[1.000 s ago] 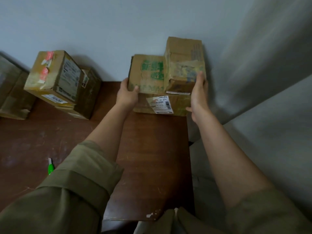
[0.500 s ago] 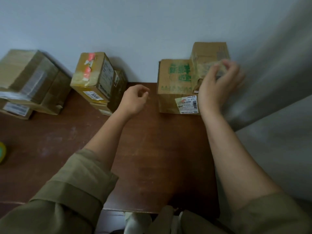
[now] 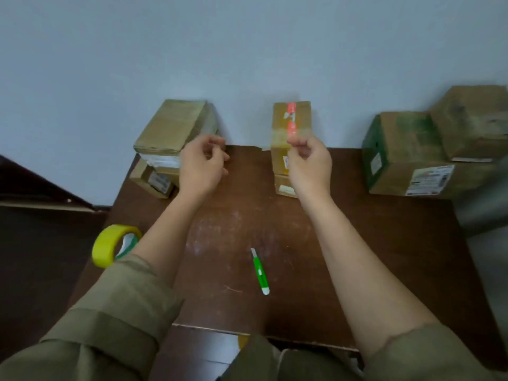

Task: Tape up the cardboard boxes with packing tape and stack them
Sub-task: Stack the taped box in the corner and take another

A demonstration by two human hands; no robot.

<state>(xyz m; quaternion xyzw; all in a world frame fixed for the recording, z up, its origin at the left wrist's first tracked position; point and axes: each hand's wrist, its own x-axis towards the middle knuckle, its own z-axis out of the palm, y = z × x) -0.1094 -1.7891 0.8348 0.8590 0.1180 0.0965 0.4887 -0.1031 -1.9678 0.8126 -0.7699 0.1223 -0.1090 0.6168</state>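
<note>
I see three groups of brown cardboard boxes along the far edge of the dark brown wooden table (image 3: 384, 243), against the pale wall. At the far left a plain box (image 3: 173, 127) sits tilted on a smaller labelled box (image 3: 154, 180), which is mostly hidden beneath it. In the middle a narrow box with red tape marks (image 3: 291, 125) stands on another small box (image 3: 284, 185); my right hand covers part of both. At the far right a green-printed box (image 3: 401, 149) with a barcode label carries a plain box (image 3: 475, 125) that the frame edge cuts off. My left hand (image 3: 202, 163) hovers in front of the left stack, fingers loosely curled and holding nothing. My right hand (image 3: 309, 163) hovers before the middle stack, fingers curled in towards the thumb; I cannot tell whether it pinches anything, as that spot is blurred. A yellow roll of packing tape (image 3: 108, 246) stands at the near left table edge, partly behind my olive sleeve. A green utility knife (image 3: 259, 272) lies near the middle.
</note>
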